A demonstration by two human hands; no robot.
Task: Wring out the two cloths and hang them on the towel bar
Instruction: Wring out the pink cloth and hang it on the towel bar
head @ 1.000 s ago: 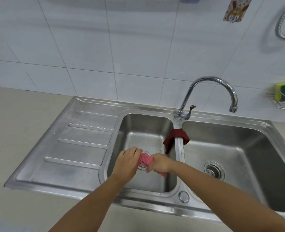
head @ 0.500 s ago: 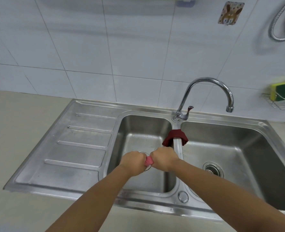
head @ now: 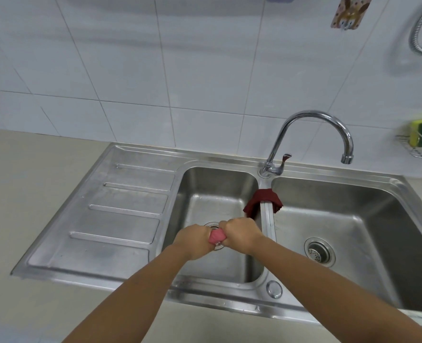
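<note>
Wringing first cloth: left hand [head: 195,241] and right hand [head: 239,233] fisted tight on pink cloth [head: 217,236] over basin. Next: hang it; bar unseen. Red cloth [head: 264,199] waits.

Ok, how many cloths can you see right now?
2. A pink cloth is gripped between both hands over the left basin; a dark red cloth hangs over the divider between basins. None looks hidden.
</note>
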